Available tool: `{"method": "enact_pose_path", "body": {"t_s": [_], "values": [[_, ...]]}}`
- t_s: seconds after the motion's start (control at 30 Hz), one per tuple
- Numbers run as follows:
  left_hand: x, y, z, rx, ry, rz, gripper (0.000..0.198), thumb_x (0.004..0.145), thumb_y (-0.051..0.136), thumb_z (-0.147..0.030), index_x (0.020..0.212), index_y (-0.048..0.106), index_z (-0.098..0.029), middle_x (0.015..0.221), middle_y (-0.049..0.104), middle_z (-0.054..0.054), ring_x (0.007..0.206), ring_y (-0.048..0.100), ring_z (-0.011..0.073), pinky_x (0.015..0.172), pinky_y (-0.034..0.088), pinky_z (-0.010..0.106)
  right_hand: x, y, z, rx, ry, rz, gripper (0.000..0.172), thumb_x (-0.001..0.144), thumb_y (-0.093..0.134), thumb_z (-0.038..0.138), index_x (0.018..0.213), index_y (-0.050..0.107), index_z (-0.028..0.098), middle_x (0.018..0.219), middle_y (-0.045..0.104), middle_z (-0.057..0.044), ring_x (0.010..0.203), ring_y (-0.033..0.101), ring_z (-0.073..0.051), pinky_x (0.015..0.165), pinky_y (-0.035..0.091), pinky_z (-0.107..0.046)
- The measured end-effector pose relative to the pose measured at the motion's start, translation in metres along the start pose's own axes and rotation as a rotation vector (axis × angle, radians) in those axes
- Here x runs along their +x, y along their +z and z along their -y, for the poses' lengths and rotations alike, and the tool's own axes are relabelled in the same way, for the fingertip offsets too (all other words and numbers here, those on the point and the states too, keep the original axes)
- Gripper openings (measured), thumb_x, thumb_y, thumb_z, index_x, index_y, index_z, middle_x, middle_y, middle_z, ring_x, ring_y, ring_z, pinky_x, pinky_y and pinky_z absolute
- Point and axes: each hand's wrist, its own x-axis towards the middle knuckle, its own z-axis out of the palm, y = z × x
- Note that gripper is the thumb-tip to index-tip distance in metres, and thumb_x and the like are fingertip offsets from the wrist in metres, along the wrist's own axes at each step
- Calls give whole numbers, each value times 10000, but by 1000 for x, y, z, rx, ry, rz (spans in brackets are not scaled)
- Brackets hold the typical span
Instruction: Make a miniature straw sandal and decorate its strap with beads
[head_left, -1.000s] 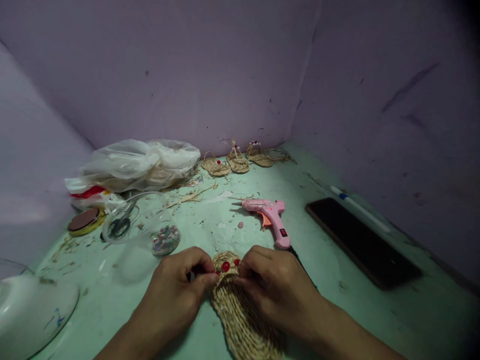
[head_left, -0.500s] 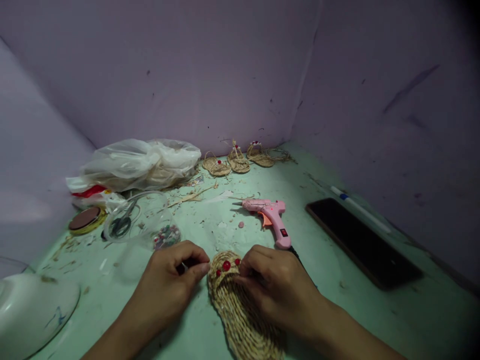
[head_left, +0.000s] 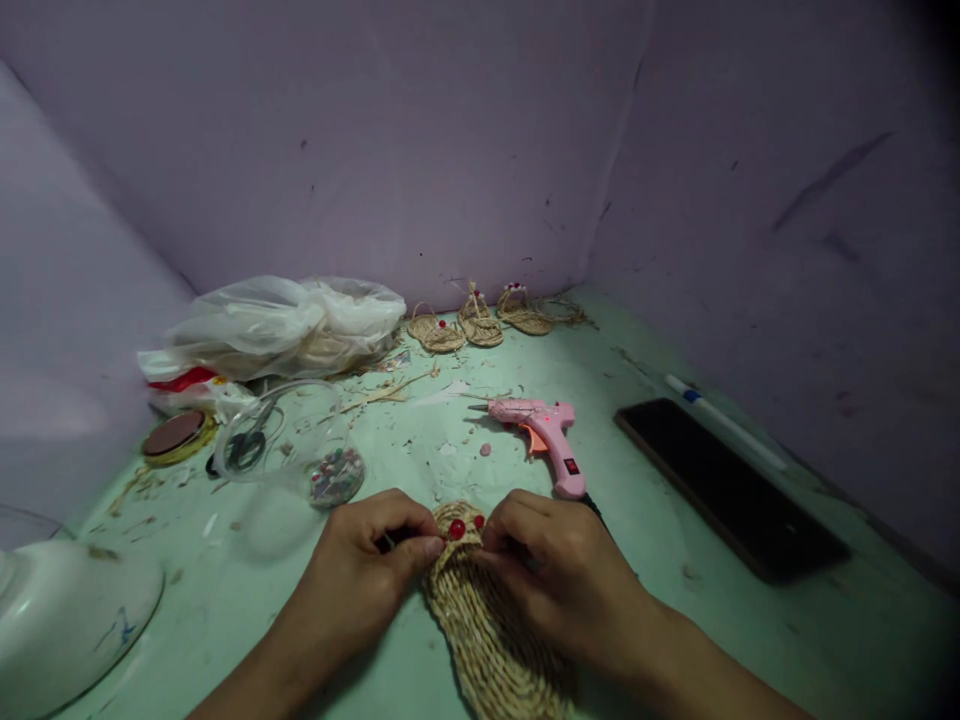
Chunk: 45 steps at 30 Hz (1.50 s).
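A woven straw sandal sole (head_left: 484, 630) lies on the green table (head_left: 660, 560) right in front of me, with red beads (head_left: 457, 529) at its far tip. My left hand (head_left: 367, 580) pinches something small at the left edge of that tip; what it pinches is hidden by the fingers. My right hand (head_left: 555, 580) rests on the right side of the sole, fingers curled against the tip and holding it down.
A pink glue gun (head_left: 544, 432) lies just beyond the sole. A clear cup with beads (head_left: 300, 450) and scissors (head_left: 244, 445) sit at left, with a plastic bag (head_left: 277, 325) behind. Small straw sandals (head_left: 480, 322) stand by the wall. A black phone (head_left: 731, 490) and pen (head_left: 724, 420) lie right.
My left hand had drawn a little away from the sole's tip to the left and has come back to touch its left edge. My right hand has stayed on the sole.
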Motion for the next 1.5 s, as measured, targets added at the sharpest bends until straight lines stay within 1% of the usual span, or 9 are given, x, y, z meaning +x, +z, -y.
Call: {"method": "enact_pose_path", "body": {"t_s": [0.3,0.47,0.57,0.67,0.73,0.87,1.07,1.27,1.5], "values": [[5,-18,1,-68,-111,-15,211,648,569,-354,680,627,-154,584,550,-5,546,445,118,523,341,242,1,-5,2,-21,46,46,96,744,613,171,659,567,170,643,601,-9,554,505,-112,517,337,-236],[8,-11,6,-155,-190,96,264,577,584,-355,709,621,-130,557,501,-18,520,380,103,503,283,246,6,-17,5,-52,271,70,247,662,692,403,642,575,186,541,569,10,487,460,-123,468,311,-254],[9,-8,6,-224,-194,120,283,570,591,-363,712,618,-120,552,496,-22,511,365,92,494,266,242,9,-21,-1,113,361,49,196,768,576,365,733,632,181,635,635,-28,552,533,-146,495,374,-264],[8,-6,7,-314,-200,133,265,563,613,-343,696,613,-113,551,512,-25,485,355,69,476,258,225,11,-19,-7,273,332,2,182,802,524,257,846,682,177,804,686,-66,714,600,-173,616,440,-290],[7,-3,9,-370,-215,137,254,569,616,-334,697,613,-114,509,503,-38,444,348,57,442,245,211,11,-14,-8,319,300,18,177,797,537,234,843,694,167,799,685,-73,734,600,-174,650,443,-296],[5,4,18,-510,-289,170,299,607,619,-372,773,608,-123,410,474,-69,338,337,47,359,218,191,11,-5,-6,413,342,54,192,799,546,264,818,699,150,735,662,-60,653,567,-147,601,427,-274],[4,11,29,-686,-288,206,292,626,658,-387,752,612,-127,398,513,-53,314,361,37,318,227,162,10,-1,-6,523,475,38,244,732,625,374,794,697,149,657,625,-29,556,504,-121,493,377,-239],[6,12,29,-653,-297,204,239,625,649,-367,652,603,-135,384,491,-57,316,363,37,323,234,168,10,1,-7,483,460,38,256,734,622,387,772,697,146,677,637,-44,536,481,-114,470,365,-236],[4,12,27,-555,-287,177,219,681,611,-362,681,600,-143,367,453,-79,292,300,37,322,193,185,10,0,-7,461,439,31,226,737,622,366,770,701,157,710,662,-51,570,516,-134,498,395,-252]]}}
